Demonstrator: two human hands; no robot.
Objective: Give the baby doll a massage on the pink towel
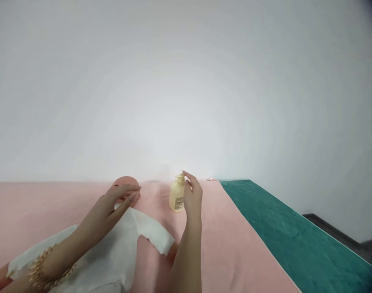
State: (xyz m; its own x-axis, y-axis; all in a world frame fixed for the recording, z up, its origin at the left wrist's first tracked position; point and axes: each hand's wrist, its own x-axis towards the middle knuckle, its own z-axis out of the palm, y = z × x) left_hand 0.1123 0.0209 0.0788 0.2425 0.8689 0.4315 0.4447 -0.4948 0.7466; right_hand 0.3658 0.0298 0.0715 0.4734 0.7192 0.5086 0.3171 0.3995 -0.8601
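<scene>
A doll (126,188) in a white garment (118,248) lies on a pink cloth (228,244); its bald head points toward the wall. My left hand (114,203), a gold bracelet on its wrist, hovers over the doll's chest and chin with fingers stretched out and apart. A small cream pump bottle (177,196) stands upright to the right of the doll's head. My right hand (192,196) is raised just right of the bottle, fingers loosely curved and open, the forefinger tip close to the pump top. It holds nothing.
A teal cloth (296,240) covers the surface to the right of the pink one. A plain white wall (186,89) rises right behind. A dark floor strip (341,236) shows at the far right edge.
</scene>
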